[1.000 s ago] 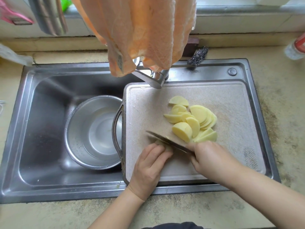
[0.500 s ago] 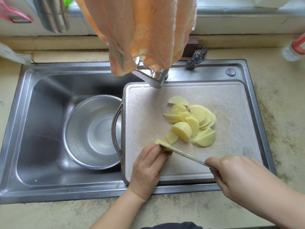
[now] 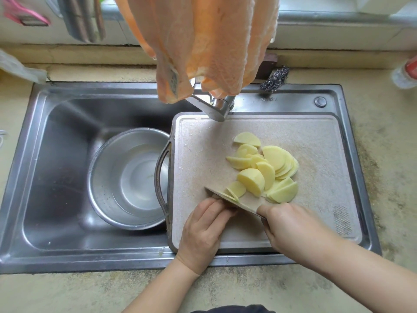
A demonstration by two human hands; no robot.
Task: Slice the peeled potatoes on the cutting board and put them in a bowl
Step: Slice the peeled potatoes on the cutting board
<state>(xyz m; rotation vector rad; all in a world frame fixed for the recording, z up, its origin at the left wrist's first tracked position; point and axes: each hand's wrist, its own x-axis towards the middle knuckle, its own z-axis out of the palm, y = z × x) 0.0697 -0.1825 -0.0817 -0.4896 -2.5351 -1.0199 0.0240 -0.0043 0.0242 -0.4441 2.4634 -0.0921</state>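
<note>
A beige cutting board [image 3: 316, 141] lies over the right half of the sink. On it is a heap of pale yellow potato slices [image 3: 268, 168]. My right hand [image 3: 291, 224] grips the handle of a knife [image 3: 228, 198], whose blade slants across the board's near part with a thin slice against it. My left hand [image 3: 203, 231] has its fingertips curled down right behind the blade, on a potato piece that the hand and blade hide. A steel bowl [image 3: 126, 179] holding some water sits in the sink basin, left of the board.
An orange cloth [image 3: 203, 41] hangs over the tap [image 3: 209, 107] just beyond the board. The steel sink [image 3: 56, 166] is set in a stained beige counter [image 3: 388, 154]. A steel scourer [image 3: 275, 77] lies behind the sink, and a bottle [image 3: 406, 73] at the far right.
My right hand drew back toward me with the knife, then came forward again; the blade now stands against my left fingertips. One more slice lies by the heap.
</note>
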